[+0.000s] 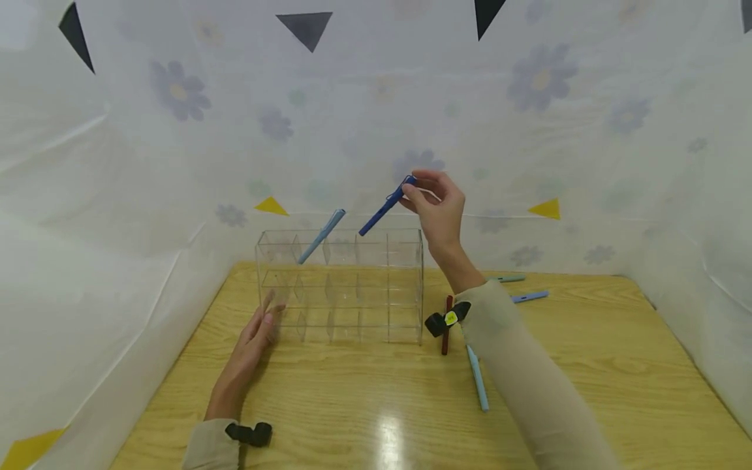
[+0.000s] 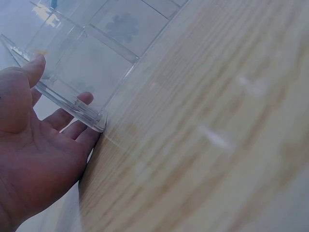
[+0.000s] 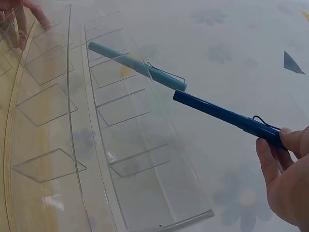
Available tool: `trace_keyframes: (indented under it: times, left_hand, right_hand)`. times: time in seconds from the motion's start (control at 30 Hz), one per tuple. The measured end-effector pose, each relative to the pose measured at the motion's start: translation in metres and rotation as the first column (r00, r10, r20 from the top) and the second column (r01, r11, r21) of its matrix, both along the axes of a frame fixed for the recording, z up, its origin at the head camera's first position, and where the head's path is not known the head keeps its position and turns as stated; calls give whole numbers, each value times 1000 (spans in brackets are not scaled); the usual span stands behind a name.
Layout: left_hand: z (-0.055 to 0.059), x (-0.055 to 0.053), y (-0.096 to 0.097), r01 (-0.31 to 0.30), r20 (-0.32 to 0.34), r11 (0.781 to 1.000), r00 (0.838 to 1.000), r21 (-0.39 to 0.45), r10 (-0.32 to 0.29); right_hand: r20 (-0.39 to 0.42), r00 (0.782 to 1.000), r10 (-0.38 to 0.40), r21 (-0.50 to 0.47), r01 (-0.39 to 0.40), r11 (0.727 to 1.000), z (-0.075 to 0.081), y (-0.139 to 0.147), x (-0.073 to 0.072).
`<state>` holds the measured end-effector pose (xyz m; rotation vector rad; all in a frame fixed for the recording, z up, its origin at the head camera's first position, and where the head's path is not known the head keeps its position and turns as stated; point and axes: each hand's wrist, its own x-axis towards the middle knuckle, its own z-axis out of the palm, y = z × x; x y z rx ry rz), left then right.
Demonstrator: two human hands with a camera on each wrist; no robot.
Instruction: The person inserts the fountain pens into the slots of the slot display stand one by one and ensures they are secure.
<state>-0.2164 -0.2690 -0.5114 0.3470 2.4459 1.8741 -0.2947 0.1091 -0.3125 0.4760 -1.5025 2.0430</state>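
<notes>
My right hand (image 1: 442,205) pinches a dark blue pen (image 1: 384,207) by its clip end, between thumb and fingers. The pen slants down to the left, its free end just over the top edge of a clear acrylic pen organizer (image 1: 404,307). A light blue pen (image 1: 322,236) leans in the organizer's top row, its clip end sticking up. In the right wrist view, the dark blue pen (image 3: 222,113) has its free end right by the light blue pen's (image 3: 166,79) clip end. My left hand (image 2: 43,145) holds the organizer's lower left side, thumb and fingers around its edge.
Right of the organizer, a dark red pen (image 1: 445,343) and a pale blue pen (image 1: 478,378) lie on the wooden table (image 1: 352,405). Farther back, a periwinkle pen (image 1: 531,297) and a green pen (image 1: 510,279) are partly behind my right arm. White flowered sheeting (image 1: 376,117) encloses the table.
</notes>
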Motion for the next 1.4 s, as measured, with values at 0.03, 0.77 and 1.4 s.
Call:
trace_keyframes:
  times: [0.03, 0.77, 1.4]
  left_hand:
    - [0, 0, -1, -3, -4, 1000, 1000, -8, 3]
    - [1, 5, -7, -5, -16, 1000, 1000, 11, 6]
    - [1, 7, 0, 6, -18, 1000, 1000, 27, -5]
  right_hand:
    - [6, 1000, 6, -5, -6, 1000, 0, -3, -2]
    - [205, 976, 73, 120, -99, 988, -21, -35, -16]
    - [335, 937, 101, 301, -208, 931, -24, -35, -18]
